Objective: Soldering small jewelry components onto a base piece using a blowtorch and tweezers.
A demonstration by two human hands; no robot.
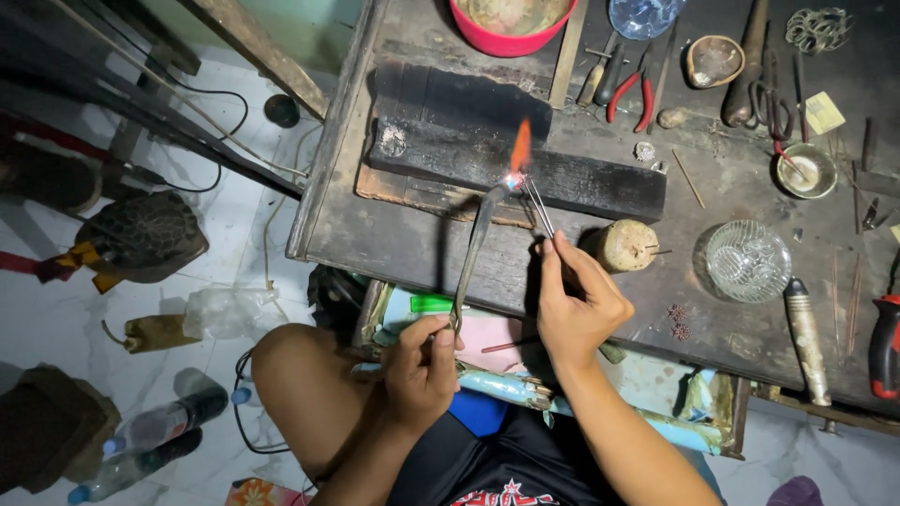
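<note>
My left hand (420,367) grips the rear end of a long curved metal torch pipe (473,253). Its tip points at a charred black block (562,178) on the workbench. An orange flame (520,145) rises from the tip. My right hand (574,305) pinches thin metal tweezers (539,208), whose points hold a small glowing piece (514,180) in the flame, right above the black block.
On the dark wooden bench (394,234) lie a red bowl (506,39), red-handled pliers (630,94), a clear glass dish (747,260), a small metal cup (806,171), a round wooden stub (626,245) and several hand tools. Plastic bottles (150,440) lie on the floor at left.
</note>
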